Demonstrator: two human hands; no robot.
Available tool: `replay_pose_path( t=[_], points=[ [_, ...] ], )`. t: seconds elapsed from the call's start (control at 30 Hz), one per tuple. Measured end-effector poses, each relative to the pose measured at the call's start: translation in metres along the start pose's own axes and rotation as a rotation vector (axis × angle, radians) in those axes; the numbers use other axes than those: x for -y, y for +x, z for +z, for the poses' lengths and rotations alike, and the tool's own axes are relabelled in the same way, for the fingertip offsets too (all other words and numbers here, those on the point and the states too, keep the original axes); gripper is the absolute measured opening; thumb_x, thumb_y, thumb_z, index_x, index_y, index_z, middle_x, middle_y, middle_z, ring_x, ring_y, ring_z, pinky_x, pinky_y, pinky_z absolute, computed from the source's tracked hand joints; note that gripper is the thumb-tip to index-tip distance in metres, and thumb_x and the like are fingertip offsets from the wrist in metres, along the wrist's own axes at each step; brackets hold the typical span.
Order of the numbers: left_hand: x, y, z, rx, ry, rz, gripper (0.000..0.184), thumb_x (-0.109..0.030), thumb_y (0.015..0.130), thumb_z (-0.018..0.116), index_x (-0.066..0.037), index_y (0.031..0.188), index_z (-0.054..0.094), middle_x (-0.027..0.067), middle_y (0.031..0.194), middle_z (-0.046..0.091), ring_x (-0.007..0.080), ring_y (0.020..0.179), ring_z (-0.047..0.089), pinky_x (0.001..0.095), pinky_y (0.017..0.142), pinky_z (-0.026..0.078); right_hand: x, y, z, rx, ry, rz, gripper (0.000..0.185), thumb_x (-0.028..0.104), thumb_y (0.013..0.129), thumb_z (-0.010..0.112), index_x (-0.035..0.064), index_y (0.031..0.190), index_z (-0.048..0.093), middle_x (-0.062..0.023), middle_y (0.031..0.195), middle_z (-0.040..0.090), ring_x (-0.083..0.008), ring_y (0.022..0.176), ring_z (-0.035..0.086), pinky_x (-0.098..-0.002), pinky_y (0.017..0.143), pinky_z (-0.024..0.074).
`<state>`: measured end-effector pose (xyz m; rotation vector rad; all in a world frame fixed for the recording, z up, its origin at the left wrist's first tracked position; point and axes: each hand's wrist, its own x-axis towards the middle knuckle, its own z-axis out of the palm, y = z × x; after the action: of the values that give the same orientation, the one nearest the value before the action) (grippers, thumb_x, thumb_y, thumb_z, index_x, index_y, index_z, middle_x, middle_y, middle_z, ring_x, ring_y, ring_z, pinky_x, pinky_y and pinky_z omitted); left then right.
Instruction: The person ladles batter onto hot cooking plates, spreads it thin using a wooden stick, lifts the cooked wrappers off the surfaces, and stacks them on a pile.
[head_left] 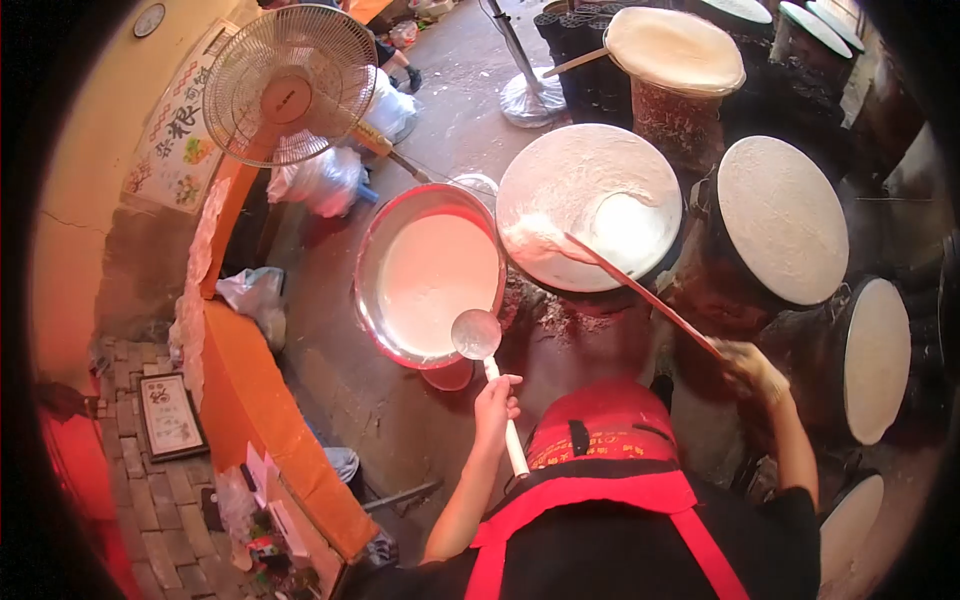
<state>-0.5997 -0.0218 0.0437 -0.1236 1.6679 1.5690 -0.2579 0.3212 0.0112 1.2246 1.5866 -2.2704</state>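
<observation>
My left hand (493, 408) is closed round the pale handle of a ladle (476, 334). The ladle's round bowl is over the near rim of a wide metal basin (364, 300) holding pale, creamy batter (440, 282). My right hand (752, 370), slightly blurred and apparently gloved, grips a long wooden spreader (650, 298). Its far end reaches a wet heap of batter (535, 238) at the left of a round griddle (560, 165). A thin whitish layer coats much of that griddle, with a smooth, shiny patch (630, 228) right of centre.
More round griddles with pale sheets stand rightward, including one griddle (783, 220) and another (878, 360). Behind, a stack of thin pancakes (676, 50) tops a drum. A standing fan (287, 97) and orange counter (270, 430) are left. My red apron (600, 490) shows below.
</observation>
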Motion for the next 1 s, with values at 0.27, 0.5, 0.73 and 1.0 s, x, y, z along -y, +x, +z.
replay_pose_path(
  t=[0.27, 0.5, 0.73, 1.0],
  points=[
    [0.015, -0.033, -0.125, -0.059, -0.187, -0.058, 0.04, -0.029, 0.104, 0.044, 0.006, 0.098, 0.062, 0.0021, 0.083, 0.044, 0.0072, 0.062, 0.041, 0.0188, 0.047, 0.033, 0.032, 0.13, 0.293, -0.028, 0.445, -0.449, 0.05, 0.029, 0.099, 0.053, 0.0166, 0.146, 0.042, 0.0075, 0.057, 0.036, -0.0053, 0.041, 0.031, -0.0229, 0.037, 0.0268],
    [0.04, -0.094, -0.204, -0.298, -0.182, -0.003, 0.032, -0.025, 0.104, 0.044, 0.001, 0.098, 0.06, 0.001, 0.084, 0.045, 0.0064, 0.06, 0.04, 0.0193, 0.046, 0.031, 0.119, 0.406, 0.456, -0.17, 0.85, -0.388, 0.023, 0.024, 0.098, 0.053, 0.0127, 0.118, 0.057, 0.0041, 0.065, 0.046, -0.0078, 0.047, 0.04, -0.0242, 0.042, 0.0331],
    [0.052, -0.095, -0.238, -0.282, -0.201, 0.048, 0.028, -0.024, 0.104, 0.046, -0.001, 0.099, 0.06, -0.0002, 0.085, 0.045, 0.005, 0.061, 0.041, 0.0182, 0.046, 0.031, 0.013, 0.365, 0.47, -0.746, 0.563, -0.65, 0.036, 0.029, 0.102, 0.047, 0.0071, 0.131, 0.051, -0.0049, 0.076, 0.055, -0.0174, 0.064, 0.055, -0.0349, 0.057, 0.0457],
    [0.037, -0.069, -0.21, -0.098, -0.205, 0.071, 0.027, -0.022, 0.104, 0.047, 0.001, 0.099, 0.061, -0.0013, 0.085, 0.041, 0.0034, 0.059, 0.039, 0.0168, 0.044, 0.03, -0.021, 0.186, 0.382, -0.53, 0.708, -0.521, 0.041, 0.033, 0.101, 0.052, 0.0256, 0.14, 0.044, 0.0034, 0.063, 0.045, -0.0088, 0.043, 0.041, -0.0257, 0.036, 0.033]
  ],
)
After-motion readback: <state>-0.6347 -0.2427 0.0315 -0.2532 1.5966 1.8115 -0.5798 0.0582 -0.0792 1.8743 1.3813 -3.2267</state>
